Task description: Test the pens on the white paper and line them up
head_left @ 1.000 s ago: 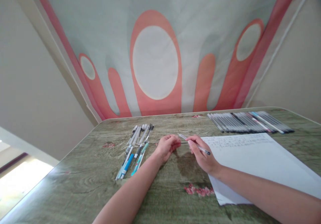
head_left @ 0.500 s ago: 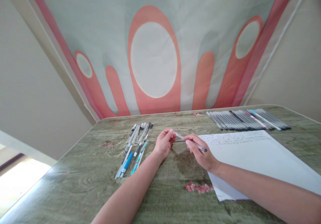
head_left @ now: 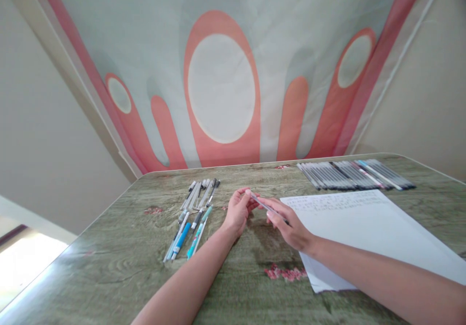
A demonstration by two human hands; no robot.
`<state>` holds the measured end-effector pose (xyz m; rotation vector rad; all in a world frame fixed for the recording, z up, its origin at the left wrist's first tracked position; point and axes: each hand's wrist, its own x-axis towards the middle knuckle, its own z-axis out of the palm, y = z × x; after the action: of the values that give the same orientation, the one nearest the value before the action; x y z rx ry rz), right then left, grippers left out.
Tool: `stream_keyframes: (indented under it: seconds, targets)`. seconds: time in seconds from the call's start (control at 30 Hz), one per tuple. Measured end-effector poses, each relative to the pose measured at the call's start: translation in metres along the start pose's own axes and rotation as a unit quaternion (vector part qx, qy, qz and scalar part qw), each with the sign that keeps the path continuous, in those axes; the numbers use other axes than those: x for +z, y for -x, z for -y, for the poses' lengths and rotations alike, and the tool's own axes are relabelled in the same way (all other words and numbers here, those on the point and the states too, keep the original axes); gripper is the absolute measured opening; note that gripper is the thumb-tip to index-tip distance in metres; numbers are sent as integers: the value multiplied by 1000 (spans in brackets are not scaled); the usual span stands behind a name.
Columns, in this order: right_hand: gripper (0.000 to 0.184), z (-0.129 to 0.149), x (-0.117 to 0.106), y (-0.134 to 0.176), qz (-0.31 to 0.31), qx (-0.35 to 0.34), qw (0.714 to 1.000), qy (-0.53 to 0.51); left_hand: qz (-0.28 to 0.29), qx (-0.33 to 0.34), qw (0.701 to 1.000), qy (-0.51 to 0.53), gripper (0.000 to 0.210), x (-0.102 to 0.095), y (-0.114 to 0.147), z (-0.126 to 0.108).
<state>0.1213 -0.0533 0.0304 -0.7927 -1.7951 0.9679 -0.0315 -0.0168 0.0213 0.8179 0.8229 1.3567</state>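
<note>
Pen (head_left: 268, 206): right hand (head_left: 291, 227) clamped on it, left hand (head_left: 237, 212) pinching end. Pen row (head_left: 358, 175) lined up near bench's (head_left: 225, 291) far right corner; loose pens (head_left: 182, 240) toward left edge apparently remain.

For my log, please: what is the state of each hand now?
Left hand: closed, pinching one end of a pen.
Right hand: closed, holding the same pen nearer its dark end.

Strong light is coming from beyond the table's (head_left: 120, 276) left edge, bleaching a patch (head_left: 32, 271) there and glaring along that edge. A soft shadow (head_left: 269, 247) is lying below the right hand (head_left: 291, 227). Writing (head_left: 331, 201) toward the right edge is blurring illegibly. Wide-angle distortion is tilting the walls (head_left: 47, 106) beyond the back corners.
</note>
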Motion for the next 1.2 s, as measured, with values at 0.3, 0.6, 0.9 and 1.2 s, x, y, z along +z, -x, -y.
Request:
stream_keyframes:
  seconds: [0.3, 0.6, 0.9, 1.2]
  targets:
    - [28, -5, 9, 0, -7, -60, 995, 73, 50, 13, 999, -11, 57, 4, 6, -5]
    - [22, -4, 9, 4, 28, -80, 988, 128, 79, -1, 996, -28, 57, 4, 10, -9]
    - [25, 0, 9, 4, 38, -88, 987, 130, 93, 2, 996, 1, 51, 7, 16, -10]
    - [26, 2, 5, -1, 52, -62, 984, 156, 31, 10, 999, 12, 55, 2, 7, -4]
